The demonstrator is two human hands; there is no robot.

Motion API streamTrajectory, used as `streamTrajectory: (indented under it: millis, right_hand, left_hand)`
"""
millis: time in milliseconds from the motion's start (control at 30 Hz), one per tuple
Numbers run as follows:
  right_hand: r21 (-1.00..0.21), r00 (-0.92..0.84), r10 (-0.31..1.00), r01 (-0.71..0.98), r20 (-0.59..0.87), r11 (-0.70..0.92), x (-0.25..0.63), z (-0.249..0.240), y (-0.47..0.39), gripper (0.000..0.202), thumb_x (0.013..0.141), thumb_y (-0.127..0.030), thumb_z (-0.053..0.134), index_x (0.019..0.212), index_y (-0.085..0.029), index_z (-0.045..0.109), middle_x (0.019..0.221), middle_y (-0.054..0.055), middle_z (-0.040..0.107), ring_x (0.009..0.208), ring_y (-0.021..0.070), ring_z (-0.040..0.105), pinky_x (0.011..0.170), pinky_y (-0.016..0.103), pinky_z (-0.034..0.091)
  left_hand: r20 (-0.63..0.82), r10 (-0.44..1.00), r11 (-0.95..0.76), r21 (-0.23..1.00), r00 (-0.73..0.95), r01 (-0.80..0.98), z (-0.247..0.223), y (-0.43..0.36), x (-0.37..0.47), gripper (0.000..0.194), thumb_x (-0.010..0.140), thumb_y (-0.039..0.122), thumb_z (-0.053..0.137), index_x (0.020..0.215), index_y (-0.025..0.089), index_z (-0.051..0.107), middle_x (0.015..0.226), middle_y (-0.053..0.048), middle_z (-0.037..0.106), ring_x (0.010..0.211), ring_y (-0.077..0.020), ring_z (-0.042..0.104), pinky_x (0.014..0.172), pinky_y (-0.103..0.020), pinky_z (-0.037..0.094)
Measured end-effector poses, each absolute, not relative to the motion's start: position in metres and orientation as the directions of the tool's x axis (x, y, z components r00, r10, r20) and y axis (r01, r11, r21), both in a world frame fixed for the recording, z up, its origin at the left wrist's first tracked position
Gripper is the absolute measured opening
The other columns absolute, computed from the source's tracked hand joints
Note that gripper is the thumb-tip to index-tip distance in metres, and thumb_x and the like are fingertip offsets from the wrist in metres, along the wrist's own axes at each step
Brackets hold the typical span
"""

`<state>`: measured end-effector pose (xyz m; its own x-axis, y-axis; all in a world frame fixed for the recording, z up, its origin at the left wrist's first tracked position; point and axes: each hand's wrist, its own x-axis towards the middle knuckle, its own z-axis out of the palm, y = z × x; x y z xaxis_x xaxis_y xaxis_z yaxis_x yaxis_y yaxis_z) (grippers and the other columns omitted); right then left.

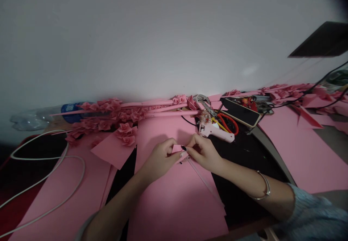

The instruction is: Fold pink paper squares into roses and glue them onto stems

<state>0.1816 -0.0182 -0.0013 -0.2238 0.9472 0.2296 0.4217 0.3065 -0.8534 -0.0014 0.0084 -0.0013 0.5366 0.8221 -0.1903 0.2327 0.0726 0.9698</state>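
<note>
Both my hands meet over a stack of pink paper (pixel 174 204) at the middle of the table. My left hand (pixel 164 157) pinches a small folded pink paper piece (pixel 177 148) between thumb and fingers. From the other side, my right hand (pixel 204 152) is closed on the same piece, its dark-nailed thumb and finger at the edge. Fingers cover much of the fold. A thin pale strip or cord (pixel 202 178) runs from beneath the hands toward the lower right. A pink glue gun (pixel 217 133) lies just beyond my right hand.
Pink paper roses (pixel 126 134) on rolled stems lie along the wall, beside a clear plastic bottle (pixel 34 119). Red-handled pliers (pixel 230 122) and a phone (pixel 240 111) sit behind the glue gun. A white cable (pixel 81 175) loops at left; more pink sheets (pixel 307 150) lie right.
</note>
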Motion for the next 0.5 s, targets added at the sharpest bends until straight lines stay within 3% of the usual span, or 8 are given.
streamTrajectory:
  millis: [367, 500]
  right_hand:
    - [-0.913, -0.169, 0.979, 0.370, 0.114, 0.170, 0.1807, -0.0030, -0.0197, 0.021, 0.088, -0.028, 0.057, 0.071, -0.021, 0.047, 0.058, 0.000, 0.060, 0.052, 0.0141, 0.060, 0.045, 0.023, 0.041]
    - [-0.923, -0.147, 0.981, 0.345, 0.127, 0.171, 0.1803, -0.0020, -0.0179, 0.021, 0.086, -0.027, 0.059, 0.072, -0.021, 0.046, 0.056, -0.003, 0.055, 0.047, 0.0117, 0.054, 0.045, 0.022, 0.039]
  left_hand:
    - [-0.205, 0.807, 0.086, 0.969, 0.555, 0.232, 0.0032, 0.0106, -0.0012, 0.019, 0.079, 0.034, 0.060, 0.074, 0.019, 0.049, 0.060, 0.006, 0.048, 0.054, -0.0110, 0.048, 0.046, -0.020, 0.029]
    - [-0.217, 0.791, 0.126, 0.973, 0.572, 0.196, 0.0048, 0.0101, -0.0012, 0.017, 0.080, 0.032, 0.060, 0.075, 0.020, 0.050, 0.066, 0.002, 0.058, 0.062, -0.0149, 0.057, 0.050, -0.022, 0.038]
